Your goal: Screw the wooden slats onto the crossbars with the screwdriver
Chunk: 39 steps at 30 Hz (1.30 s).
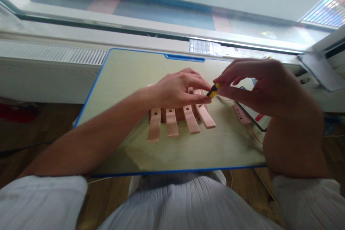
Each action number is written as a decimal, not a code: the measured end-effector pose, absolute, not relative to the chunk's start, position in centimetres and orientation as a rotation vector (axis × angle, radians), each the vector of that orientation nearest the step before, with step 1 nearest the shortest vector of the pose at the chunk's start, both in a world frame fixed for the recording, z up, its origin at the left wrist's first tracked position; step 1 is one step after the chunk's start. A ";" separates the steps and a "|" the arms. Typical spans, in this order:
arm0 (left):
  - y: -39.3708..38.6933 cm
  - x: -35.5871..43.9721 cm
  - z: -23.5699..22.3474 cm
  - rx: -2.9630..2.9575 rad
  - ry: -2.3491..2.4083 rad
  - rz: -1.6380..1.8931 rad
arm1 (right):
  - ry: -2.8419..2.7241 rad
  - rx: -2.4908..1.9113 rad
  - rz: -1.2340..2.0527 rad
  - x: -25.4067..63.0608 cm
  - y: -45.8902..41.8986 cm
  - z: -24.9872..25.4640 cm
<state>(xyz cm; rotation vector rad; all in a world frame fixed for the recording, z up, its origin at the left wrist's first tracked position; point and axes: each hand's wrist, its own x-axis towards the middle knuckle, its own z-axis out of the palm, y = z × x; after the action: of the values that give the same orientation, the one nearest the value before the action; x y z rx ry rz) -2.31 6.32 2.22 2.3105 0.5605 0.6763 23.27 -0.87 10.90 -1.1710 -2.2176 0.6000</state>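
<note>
My right hand (258, 86) pinches a short yellow-and-black screwdriver (215, 90) between thumb and fingertips; its shaft cannot be made out. Around the black end of it close the thumb and index finger of my left hand (183, 88). Below my left hand lies a wooden piece with several flat wooden slats (191, 121) jutting toward me. Each slat has a round hole near its inner end, and at the rightmost slat (207, 118) something dark sits at the hole. My left hand hides much of the wooden piece's middle.
The pale folding table (129, 68) has a blue rim. Under my right arm lie a tablet-like device (252, 115) and a pink object (242, 113) with a thin cable. Beyond the table are a radiator (54, 53) and a windowsill (172, 43).
</note>
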 end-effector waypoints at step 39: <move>6.2 -2.3 2.3 2.327 0.560 0.655 | -2.184 -1.239 0.473 22.2 -0.6 9.7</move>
<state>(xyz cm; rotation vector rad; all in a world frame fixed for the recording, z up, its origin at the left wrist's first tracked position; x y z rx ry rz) -2.33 6.19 2.28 2.3272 0.5604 0.6545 22.22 -0.57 9.72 -1.2388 -2.1842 0.4729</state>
